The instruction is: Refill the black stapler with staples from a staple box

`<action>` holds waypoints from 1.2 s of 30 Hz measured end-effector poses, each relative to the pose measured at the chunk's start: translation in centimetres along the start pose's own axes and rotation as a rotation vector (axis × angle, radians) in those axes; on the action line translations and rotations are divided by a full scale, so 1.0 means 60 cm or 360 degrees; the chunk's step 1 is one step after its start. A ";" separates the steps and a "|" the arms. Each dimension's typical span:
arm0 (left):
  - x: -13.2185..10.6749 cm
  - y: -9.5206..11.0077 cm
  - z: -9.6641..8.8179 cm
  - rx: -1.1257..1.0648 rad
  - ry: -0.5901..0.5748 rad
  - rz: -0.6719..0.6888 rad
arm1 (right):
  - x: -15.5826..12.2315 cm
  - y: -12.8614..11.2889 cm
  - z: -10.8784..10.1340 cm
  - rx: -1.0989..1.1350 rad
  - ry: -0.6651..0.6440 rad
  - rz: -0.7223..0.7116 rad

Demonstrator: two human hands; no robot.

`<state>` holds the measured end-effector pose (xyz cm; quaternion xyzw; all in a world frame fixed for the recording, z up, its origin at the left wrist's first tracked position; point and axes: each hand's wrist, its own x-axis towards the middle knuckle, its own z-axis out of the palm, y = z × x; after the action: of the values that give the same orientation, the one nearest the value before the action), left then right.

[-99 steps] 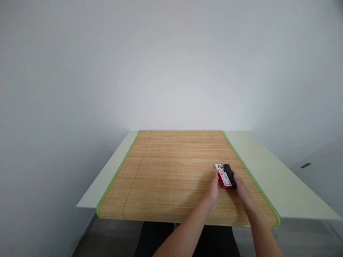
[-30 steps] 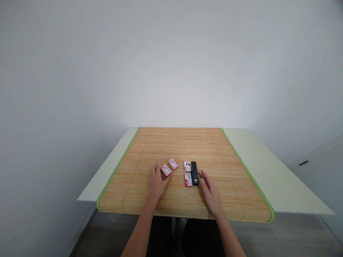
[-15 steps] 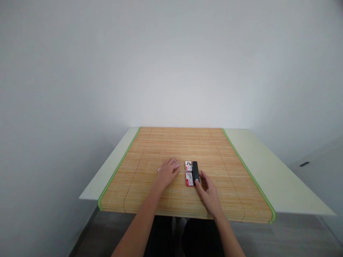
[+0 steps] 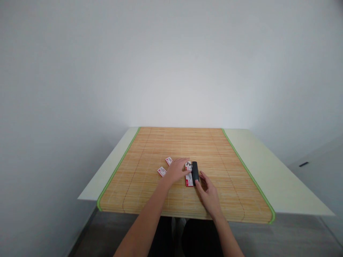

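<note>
A black stapler (image 4: 195,171) lies on a bamboo mat (image 4: 184,150) beside a red and white box (image 4: 189,181). My left hand (image 4: 177,171) rests with fingers spread over the left side of that box, touching it. My right hand (image 4: 207,189) lies just right of the stapler, fingers apart, its fingertips at the stapler's near end. Two small red and white boxes lie to the left: one (image 4: 168,160) farther back, one (image 4: 161,171) nearer.
The mat has green edging (image 4: 118,167) and covers the middle of a pale table (image 4: 268,167) set against white walls. Bare mat stretches behind and to the right of the objects. The table's front edge is close to my body.
My left hand has moved right from the two small boxes onto the box beside the stapler, uncovering them. My right hand has barely moved.
</note>
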<state>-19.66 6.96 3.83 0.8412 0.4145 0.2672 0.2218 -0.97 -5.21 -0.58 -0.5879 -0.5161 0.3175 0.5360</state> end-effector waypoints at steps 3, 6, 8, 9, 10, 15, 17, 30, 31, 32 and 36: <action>0.019 0.003 0.001 0.0007 -0.0014 -0.0029 | -0.001 -0.001 -0.001 -0.0012 -0.0001 -0.0018; 0.024 -0.014 -0.011 0.0047 0.0100 -0.0144 | -0.002 0.002 -0.001 -0.0047 -0.0003 -0.0038; 0.020 -0.024 -0.022 0.0081 0.0178 -0.0215 | -0.001 0.005 0.000 -0.0092 0.0000 -0.0054; 0.016 -0.025 -0.027 0.0095 0.0205 -0.0236 | -0.001 0.008 0.001 -0.0116 0.0005 -0.0065; 0.010 -0.024 -0.029 0.0109 0.0229 -0.0245 | 0.000 0.010 0.002 -0.0138 0.0011 -0.0077; -0.051 0.015 -0.003 0.0171 0.0243 -0.0097 | 0.002 0.019 0.007 -0.0192 0.0053 -0.0128; -0.082 0.034 0.018 0.0117 0.0118 0.0002 | 0.002 0.019 0.008 -0.0193 0.0056 -0.0144; -0.161 0.058 0.023 -0.0107 -0.0193 0.0079 | 0.004 0.017 0.010 -0.0212 0.0070 -0.0140; -0.164 0.058 0.020 -0.0123 -0.0170 0.0059 | 0.004 0.018 0.010 -0.0223 0.0071 -0.0139; -0.166 0.057 0.018 -0.0130 -0.0121 0.0014 | 0.004 0.018 0.010 -0.0233 0.0071 -0.0137; -0.173 0.053 0.014 -0.0116 0.0059 -0.0126 | 0.002 0.017 0.009 -0.0251 0.0063 -0.0144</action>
<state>-22.60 -3.43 2.31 0.8104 0.4415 0.2888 0.2550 -1.13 -4.82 -1.66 -0.6106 -0.5547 0.2396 0.5119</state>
